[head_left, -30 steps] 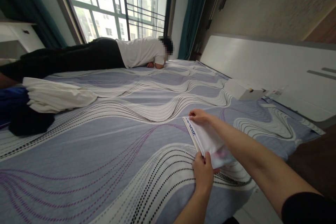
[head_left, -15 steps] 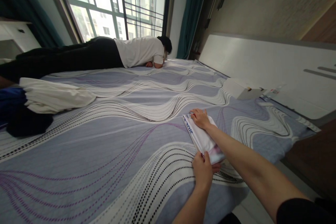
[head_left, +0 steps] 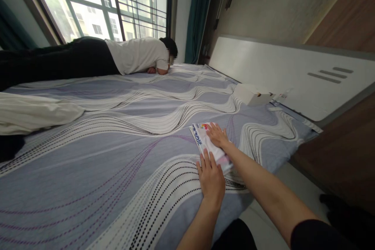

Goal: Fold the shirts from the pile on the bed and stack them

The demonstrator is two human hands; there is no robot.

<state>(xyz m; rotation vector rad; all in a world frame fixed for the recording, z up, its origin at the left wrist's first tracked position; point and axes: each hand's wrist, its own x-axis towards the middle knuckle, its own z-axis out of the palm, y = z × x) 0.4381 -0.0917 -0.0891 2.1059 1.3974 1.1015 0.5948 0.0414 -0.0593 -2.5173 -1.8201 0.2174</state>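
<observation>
A folded white shirt (head_left: 218, 154) with blue lettering and a small colourful print lies flat on the bed near its right edge. My left hand (head_left: 210, 179) rests on the shirt's near side, palm down with the fingers stretched out. On the far part, my right hand (head_left: 217, 136) is spread flat over the print, hiding some of it. Neither hand grips the cloth.
Beneath lies a grey-blue bedsheet (head_left: 123, 156) with wavy stripes. A person (head_left: 137, 54) lies across the far side. Cream cloth (head_left: 38, 111) and dark cloth (head_left: 10, 146) sit at left. A white box (head_left: 253, 94) stands by the white headboard (head_left: 281, 68).
My left hand has let go of the shirt's near edge and now lies flat on top. My right hand has flattened, uncovering the colourful print. The view has shifted right.
</observation>
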